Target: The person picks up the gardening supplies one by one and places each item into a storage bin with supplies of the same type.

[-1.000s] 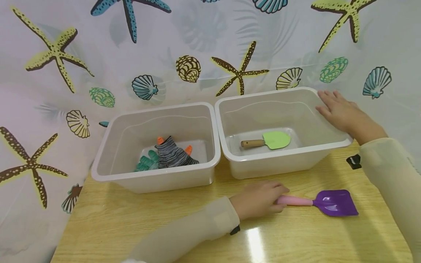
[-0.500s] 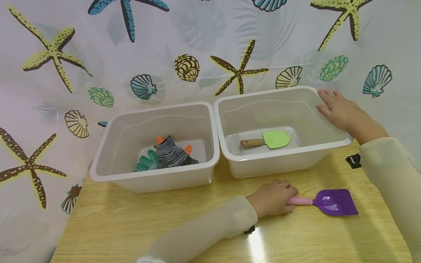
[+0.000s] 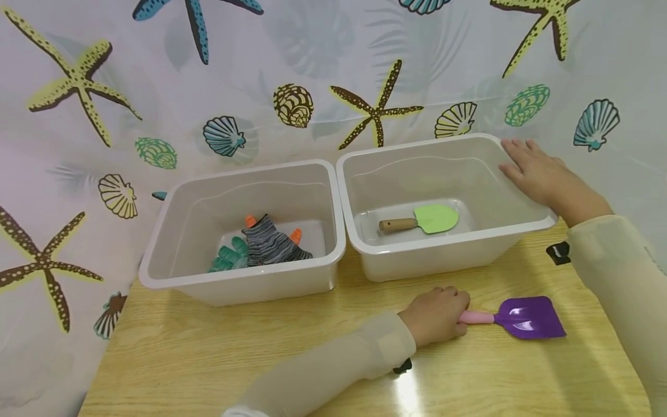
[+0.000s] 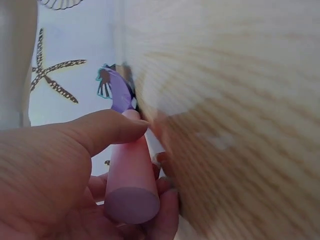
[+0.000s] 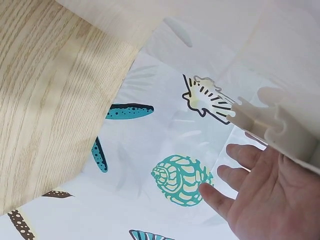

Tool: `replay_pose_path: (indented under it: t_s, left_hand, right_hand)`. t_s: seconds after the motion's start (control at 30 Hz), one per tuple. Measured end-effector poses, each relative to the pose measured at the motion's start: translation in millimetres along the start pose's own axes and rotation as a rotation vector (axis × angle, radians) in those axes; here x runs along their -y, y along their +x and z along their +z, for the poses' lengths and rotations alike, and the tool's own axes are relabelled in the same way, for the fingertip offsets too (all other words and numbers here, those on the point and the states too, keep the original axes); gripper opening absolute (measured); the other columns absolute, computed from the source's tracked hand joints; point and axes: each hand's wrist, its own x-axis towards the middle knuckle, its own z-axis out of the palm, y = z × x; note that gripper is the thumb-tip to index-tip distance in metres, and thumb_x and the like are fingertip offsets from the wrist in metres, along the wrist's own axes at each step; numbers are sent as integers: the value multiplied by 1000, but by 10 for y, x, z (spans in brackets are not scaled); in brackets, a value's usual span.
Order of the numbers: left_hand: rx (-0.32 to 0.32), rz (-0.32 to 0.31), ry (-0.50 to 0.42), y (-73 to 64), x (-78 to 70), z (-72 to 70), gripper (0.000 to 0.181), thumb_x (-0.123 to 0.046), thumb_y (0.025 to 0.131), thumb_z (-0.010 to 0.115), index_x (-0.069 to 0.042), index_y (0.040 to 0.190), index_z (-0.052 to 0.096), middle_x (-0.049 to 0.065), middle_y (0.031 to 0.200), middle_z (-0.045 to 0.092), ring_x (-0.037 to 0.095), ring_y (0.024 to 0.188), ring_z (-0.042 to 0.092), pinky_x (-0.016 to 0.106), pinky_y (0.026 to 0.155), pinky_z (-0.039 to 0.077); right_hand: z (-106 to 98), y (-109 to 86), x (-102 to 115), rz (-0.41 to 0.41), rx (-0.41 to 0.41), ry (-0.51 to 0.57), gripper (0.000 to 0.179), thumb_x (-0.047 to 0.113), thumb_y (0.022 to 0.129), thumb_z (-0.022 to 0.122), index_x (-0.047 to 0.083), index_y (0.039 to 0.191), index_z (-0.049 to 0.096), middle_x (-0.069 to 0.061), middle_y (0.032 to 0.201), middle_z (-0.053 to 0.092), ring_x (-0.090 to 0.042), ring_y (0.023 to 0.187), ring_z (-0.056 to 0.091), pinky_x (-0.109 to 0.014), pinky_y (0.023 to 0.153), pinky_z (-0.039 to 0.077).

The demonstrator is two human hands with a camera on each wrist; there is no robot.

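My left hand (image 3: 436, 315) grips the pink handle of a purple toy shovel (image 3: 530, 317), which lies low over the table with its blade to the right. In the left wrist view, the thumb presses on the handle (image 4: 131, 165) and the fingers curl round beneath it. My right hand (image 3: 539, 174) rests on the right rim of the right white bin (image 3: 443, 255), fingers extended. The right wrist view has several of its fingers (image 5: 240, 156) outside the bin's wall. Inside that bin lies a green trowel (image 3: 436, 218) with a wooden handle.
Beside it stands a left white bin (image 3: 260, 285) holding a grey striped piece (image 3: 273, 243) with orange tips, seemingly a glove, and a teal glove-like piece (image 3: 231, 255). Both bins sit at the back of the wooden table (image 3: 208, 341), before a seashell-print curtain (image 3: 312, 46).
My left hand has slid right along the pink handle and taken a grip on it. The shovel and my right hand have hardly moved.
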Motion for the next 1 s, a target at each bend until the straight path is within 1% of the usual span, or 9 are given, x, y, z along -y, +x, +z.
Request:
replay_pose_path:
  t_s: [0.07,0.23,0.3,0.4,0.47,0.57,0.7,0.83,1.0]
  left_hand:
    - [46,-19,-66,14,-8,-23,23,-38,77,65,-26,92,52,-13,77,45,3,68,44,18,54,37]
    - [191,-74,-286,32,-12,-94,19,-35,76,65,-24,90,56,-14,74,49,2,65,46,16,55,37]
    - [244,-83,-350,34,-4,-113,18,-35,78,64,-23,90,57,-14,74,51,2,65,47,16,56,38]
    - [297,-75,-430,32,14,-133,17,-35,80,63,-21,89,58,-12,72,53,2,64,48,15,56,39]
    - [320,-66,-491,31,27,-141,16,-34,80,62,-19,87,60,-10,69,55,3,62,48,15,56,40]
    - [339,-75,-564,28,39,-152,15,-33,80,62,-18,82,60,-8,66,54,3,60,47,16,54,40]
    - [360,-100,-608,27,49,-161,18,-35,79,62,-19,74,59,-8,60,50,4,57,45,17,52,39]
    - [381,-100,-680,29,56,-160,23,-34,79,63,-16,66,57,-7,54,45,5,52,41,19,48,35]
    - [402,-85,-769,27,66,-133,23,-31,79,64,-15,65,57,-7,54,44,5,53,41,17,48,34]
  right_hand:
    - [-7,-9,1,-1,2,2,62,44,94,20,13,142,-5,-17,145,-7,-35,129,-16,-65,95,-2]
    - [-18,-29,-1,-5,5,2,61,44,94,19,16,142,-6,-17,145,-6,-34,129,-16,-66,95,-2]
    - [-18,-29,0,-5,5,2,61,44,94,19,16,142,-5,-17,145,-6,-34,129,-15,-65,95,-2]
    - [-16,-31,4,-4,5,4,61,44,94,19,16,142,-6,-17,145,-6,-35,129,-15,-65,95,-3]
    - [-16,-34,9,-2,2,4,61,44,94,19,16,142,-6,-17,145,-6,-34,129,-15,-65,95,-3]
    - [-13,-38,8,7,4,2,61,44,94,19,15,142,-6,-17,145,-7,-33,129,-17,-65,95,-3]
    - [-2,-38,-1,17,6,3,62,44,94,20,14,142,-5,-16,145,-7,-34,128,-17,-65,95,-3]
    - [6,-36,-13,23,8,-3,62,44,94,20,13,141,-6,-17,145,-7,-34,128,-18,-65,96,-3]
    - [-4,-14,-1,8,-2,-20,62,43,94,19,12,142,-5,-19,145,-4,-36,129,-14,-65,95,0]
